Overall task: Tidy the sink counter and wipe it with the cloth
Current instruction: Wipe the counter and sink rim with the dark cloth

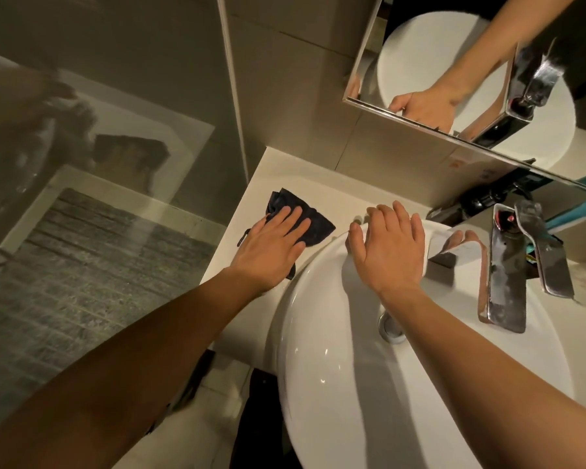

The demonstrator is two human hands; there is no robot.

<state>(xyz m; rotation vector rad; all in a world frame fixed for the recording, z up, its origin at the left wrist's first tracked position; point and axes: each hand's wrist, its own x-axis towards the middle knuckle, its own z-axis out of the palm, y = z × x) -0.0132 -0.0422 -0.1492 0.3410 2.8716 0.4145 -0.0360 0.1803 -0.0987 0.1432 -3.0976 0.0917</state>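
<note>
My left hand presses the dark cloth flat on the white tabletop, fingers spread; right hand, open, braces the basin rim. I'd keep even pressure, overlapping strokes.

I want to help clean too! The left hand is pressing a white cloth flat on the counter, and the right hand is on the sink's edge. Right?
Almost. The head view shows the cloth is dark, nearly black, not white. The left hand does press it flat on the counter, and the right hand rests on the edge of the sink.
</note>
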